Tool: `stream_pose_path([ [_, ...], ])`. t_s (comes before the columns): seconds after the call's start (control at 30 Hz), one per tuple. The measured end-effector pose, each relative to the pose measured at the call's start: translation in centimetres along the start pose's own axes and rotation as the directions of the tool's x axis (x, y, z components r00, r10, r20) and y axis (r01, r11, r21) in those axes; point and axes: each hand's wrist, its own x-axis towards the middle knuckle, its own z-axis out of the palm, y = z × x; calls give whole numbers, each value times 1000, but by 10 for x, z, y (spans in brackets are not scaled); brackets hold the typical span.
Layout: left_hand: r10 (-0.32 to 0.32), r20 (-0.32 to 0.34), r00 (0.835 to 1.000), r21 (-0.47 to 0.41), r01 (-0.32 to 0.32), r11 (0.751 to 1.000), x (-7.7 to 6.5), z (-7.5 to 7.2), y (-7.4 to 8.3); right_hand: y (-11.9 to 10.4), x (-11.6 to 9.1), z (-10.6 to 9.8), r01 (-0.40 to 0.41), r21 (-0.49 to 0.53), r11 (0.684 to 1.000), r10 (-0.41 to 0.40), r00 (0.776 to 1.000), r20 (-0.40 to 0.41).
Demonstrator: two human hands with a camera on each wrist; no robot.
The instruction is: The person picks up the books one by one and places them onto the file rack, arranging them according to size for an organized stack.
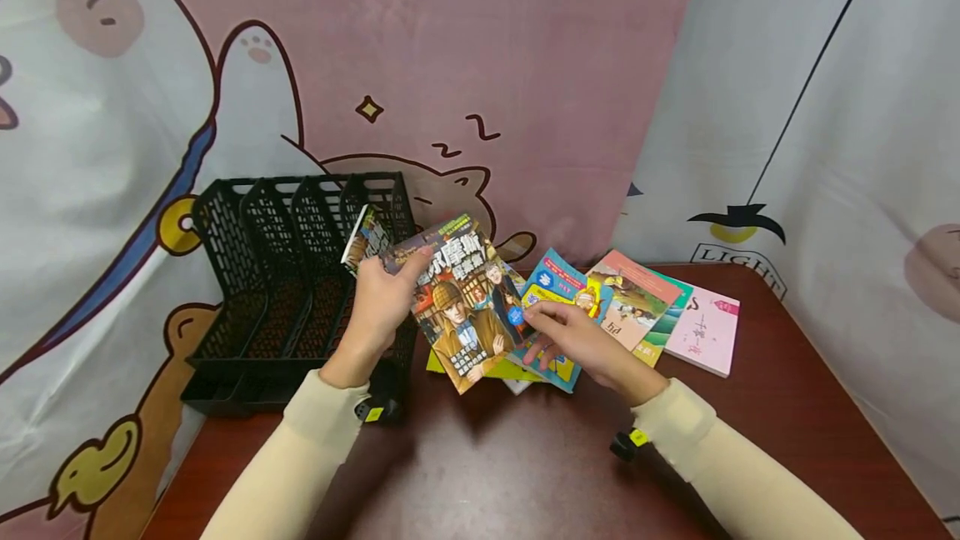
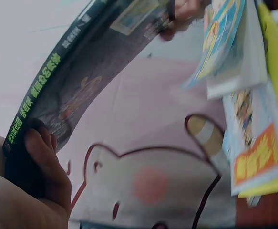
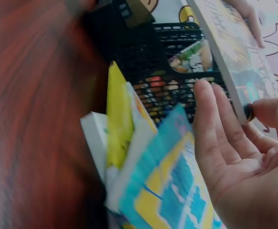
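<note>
The detective-cover book (image 1: 461,307) is pinched at its upper left edge by the left hand (image 1: 386,298), with the thumb laid across the front and the fingers tucked behind near the spine. At the opposite edge, low on the right, a lighter pinch is made by the right hand (image 1: 585,344); its remaining fingers are partly extended and slightly parted behind the cover. The book is thus held tilted and raised above the tabletop (image 1: 480,473), front face toward the person; support is presumably taken from two opposite edges so that it is kept steady and most of the cover is left uncovered. The left wrist is angled upward from the lower left, while the right hand is brought in from the right with its fingers directed leftward. Just behind and to the right, the blue-and-yellow book (image 1: 558,307) is partly hidden by the right hand, and a yellow-green booklet (image 1: 517,370) is seen beneath. Farther right, a salmon-covered book (image 1: 637,302), a green book (image 1: 667,323) and a pink book (image 1: 705,332) are laid overlapping, probably so that each can be picked up separately. On the left, a black mesh file rack (image 1: 273,307) is placed, with a tilted book (image 1: 363,240) leaned in its rightmost compartment.
</note>
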Motion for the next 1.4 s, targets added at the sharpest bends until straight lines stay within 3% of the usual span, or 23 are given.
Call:
stream_pose_path([
  [0.27,63,-173,983,83,-49,995,3,-37,9,10,19,38,-28,46,999,23,993,116],
  [0.57,120,-315,941,128,-83,988,2,-59,7,5,44,92,1,17,1000,-3,991,135],
  [0.93,171,-404,898,122,-133,984,1,-80,-3,11,67,142,-47,-39,998,49,997,56],
  [1.17,186,-434,882,143,-137,980,6,-92,4,13,78,154,-19,-79,997,22,999,38],
  [1.4,274,-458,846,221,-190,957,9,-106,15,15,87,160,-20,-85,996,23,999,38],
])
